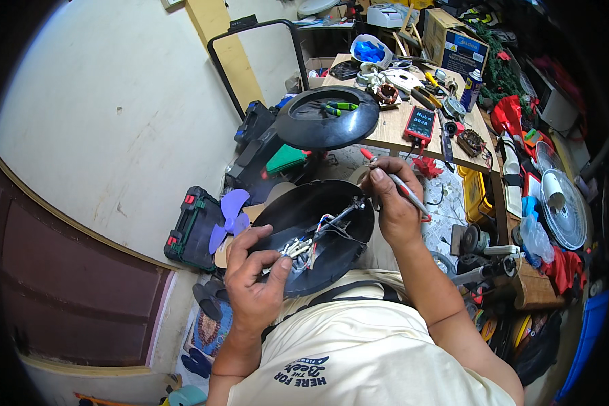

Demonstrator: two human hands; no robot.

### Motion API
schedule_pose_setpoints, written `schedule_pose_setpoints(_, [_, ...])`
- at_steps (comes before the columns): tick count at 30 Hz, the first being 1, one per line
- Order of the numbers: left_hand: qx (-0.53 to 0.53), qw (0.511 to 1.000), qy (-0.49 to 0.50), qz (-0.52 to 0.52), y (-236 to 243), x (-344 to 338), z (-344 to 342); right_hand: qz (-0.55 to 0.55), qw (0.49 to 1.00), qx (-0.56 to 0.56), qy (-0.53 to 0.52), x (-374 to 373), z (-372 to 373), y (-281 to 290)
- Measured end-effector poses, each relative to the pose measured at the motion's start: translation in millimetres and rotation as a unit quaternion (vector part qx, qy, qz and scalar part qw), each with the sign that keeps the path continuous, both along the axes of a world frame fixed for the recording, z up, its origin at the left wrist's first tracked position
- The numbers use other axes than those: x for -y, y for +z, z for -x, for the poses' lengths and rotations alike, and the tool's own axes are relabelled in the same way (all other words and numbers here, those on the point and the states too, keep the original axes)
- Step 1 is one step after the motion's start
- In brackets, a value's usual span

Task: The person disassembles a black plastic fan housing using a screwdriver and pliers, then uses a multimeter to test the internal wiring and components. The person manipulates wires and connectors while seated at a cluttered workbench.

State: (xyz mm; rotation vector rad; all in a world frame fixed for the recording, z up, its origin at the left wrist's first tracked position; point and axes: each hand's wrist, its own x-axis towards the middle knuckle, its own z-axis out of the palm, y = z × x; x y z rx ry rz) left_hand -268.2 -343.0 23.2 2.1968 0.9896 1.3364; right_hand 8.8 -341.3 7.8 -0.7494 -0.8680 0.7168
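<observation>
A black round fan base (331, 254), hollow side up, rests tilted against my lap. Inside it lie a bundle of white-sleeved wires (296, 249), a few coloured wires and a metal rod (335, 222). My left hand (254, 277) reaches over the near left rim, thumb and fingers closed on the white wires. Above the far right rim, my right hand (394, 203) grips slim red-and-grey test probes (411, 193); one red end sticks out past the fingers. The exact hold on each probe is partly hidden. A red multimeter (420, 124) on the table shows a lit screen.
A black round stand (328, 132) holding green-handled pliers (338, 107) is ahead. The wooden table (389, 128) carries motor parts, tools and a spray can (471, 90). Purple fan blades (230, 222) and a toolbox (193, 229) sit left; fan guards (563, 210) and clutter line the right.
</observation>
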Motion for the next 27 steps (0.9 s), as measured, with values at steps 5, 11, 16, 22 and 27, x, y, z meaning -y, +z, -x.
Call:
schedule_pose_setpoints(5, [0.022, 0.999, -0.032, 0.016, 1.9, 2.3, -1.7, 0.003, 1.0, 0.006, -0.013, 5.3, 0.3, -2.0])
schedule_pose_setpoints(11, [-0.03, 0.993, -0.079, -0.084, 4.0, -2.8, 0.6, -0.012, 0.998, 0.011, -0.062, 3.8, 6.1, -6.9])
schedule_pose_setpoints(16, [-0.003, 0.996, -0.076, -0.054, 2.1, -1.3, -0.8, -0.01, 0.997, 0.021, -0.071, 2.6, 3.8, -7.9])
schedule_pose_setpoints(22, [-0.038, 0.997, -0.052, -0.052, 6.1, 1.5, -1.5, -0.006, 0.997, 0.015, -0.072, 3.9, 7.1, -6.0])
schedule_pose_setpoints(27, [-0.082, 0.993, -0.043, -0.079, 9.3, 3.4, -1.3, -0.001, 0.997, 0.02, -0.075, 4.2, 7.8, -3.8])
